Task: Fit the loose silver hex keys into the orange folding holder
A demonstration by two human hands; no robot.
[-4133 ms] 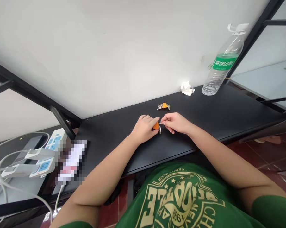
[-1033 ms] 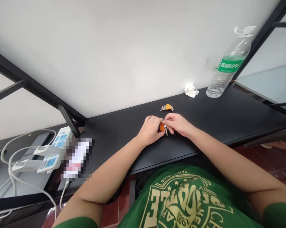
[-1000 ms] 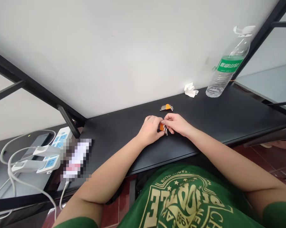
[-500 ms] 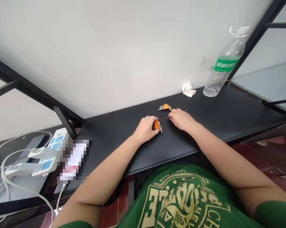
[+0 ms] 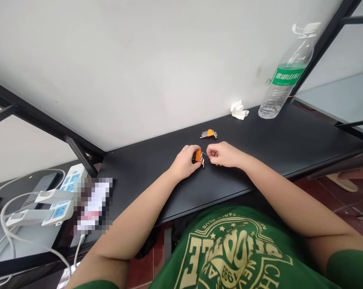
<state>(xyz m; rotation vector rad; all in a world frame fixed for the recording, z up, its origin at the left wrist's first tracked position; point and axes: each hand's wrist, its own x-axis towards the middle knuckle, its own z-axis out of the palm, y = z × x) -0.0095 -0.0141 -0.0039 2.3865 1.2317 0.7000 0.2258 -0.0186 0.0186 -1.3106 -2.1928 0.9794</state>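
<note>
Right grip [image 5: 222, 155] pinching a thin metal rod [image 5: 204, 153], I am now back beside the orange holder [image 5: 198, 155] pinched in my left grip [image 5: 185, 162], so the two seem close enough to join.

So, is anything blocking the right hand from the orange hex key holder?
Nothing visible: between the right hand and the orange hex key holder, held by the left hand, shows only the thin metal key that the right hand pinches. The other hex key set lies farther back, outside the gap.
</note>
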